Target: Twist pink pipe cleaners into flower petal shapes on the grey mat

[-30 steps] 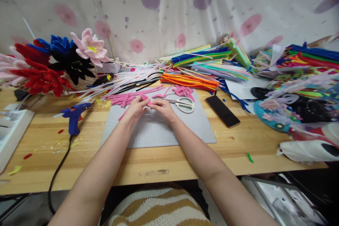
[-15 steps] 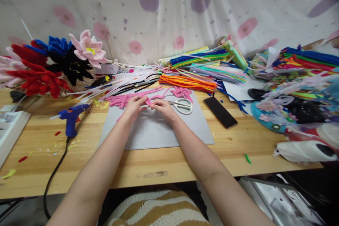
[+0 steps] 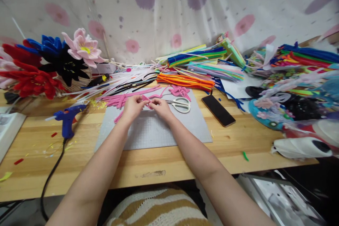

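Over the grey cutting mat, my left hand and my right hand are close together, fingertips pinching a small piece of pink pipe cleaner between them. Its exact shape is partly covered by the fingers. White-handled scissors lie just right of my right hand, blades partly hidden behind it. Behind my left hand are straight pink pipe cleaners. A heap of bent pink pipe cleaners rests at the mat's back edge.
A blue glue gun with a black cord stands at left, near fuzzy flowers. A phone lies right of the mat. Orange pipe cleaners and other coloured bundles line the back. A white roll sits at the right edge.
Both hands stay together at the pink piece, with the fingers slightly shifted and more of the pink showing above them. The whole view has moved slightly.
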{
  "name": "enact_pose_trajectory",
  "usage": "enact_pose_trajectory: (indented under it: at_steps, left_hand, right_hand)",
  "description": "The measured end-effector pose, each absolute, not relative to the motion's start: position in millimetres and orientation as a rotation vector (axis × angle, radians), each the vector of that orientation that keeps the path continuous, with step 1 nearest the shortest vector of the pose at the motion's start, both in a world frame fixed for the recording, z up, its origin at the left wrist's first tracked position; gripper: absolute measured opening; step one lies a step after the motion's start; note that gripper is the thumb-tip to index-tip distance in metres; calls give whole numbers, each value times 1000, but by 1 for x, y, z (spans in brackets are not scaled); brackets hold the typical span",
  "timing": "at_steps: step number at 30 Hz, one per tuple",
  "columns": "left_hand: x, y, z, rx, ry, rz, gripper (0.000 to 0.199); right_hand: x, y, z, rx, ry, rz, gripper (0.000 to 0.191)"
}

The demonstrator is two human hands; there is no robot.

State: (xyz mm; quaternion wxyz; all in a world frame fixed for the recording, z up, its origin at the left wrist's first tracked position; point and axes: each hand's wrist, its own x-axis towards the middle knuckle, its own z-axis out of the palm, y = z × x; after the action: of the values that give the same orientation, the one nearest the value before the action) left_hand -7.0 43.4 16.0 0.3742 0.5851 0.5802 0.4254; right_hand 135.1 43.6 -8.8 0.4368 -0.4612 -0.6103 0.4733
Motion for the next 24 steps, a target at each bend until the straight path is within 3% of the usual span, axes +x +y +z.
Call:
enact_pose_trajectory:
  at_steps: [16,24]
  left_hand:
    - [-3,43,12,1467,1417,1073,15]
    - [4,40,16,1335,1386,1122,21]
  right_hand:
    - [133,45,-18,-1190,-1476,1095,18]
    - [134,46,-20,-1168,-1518,1116,20]
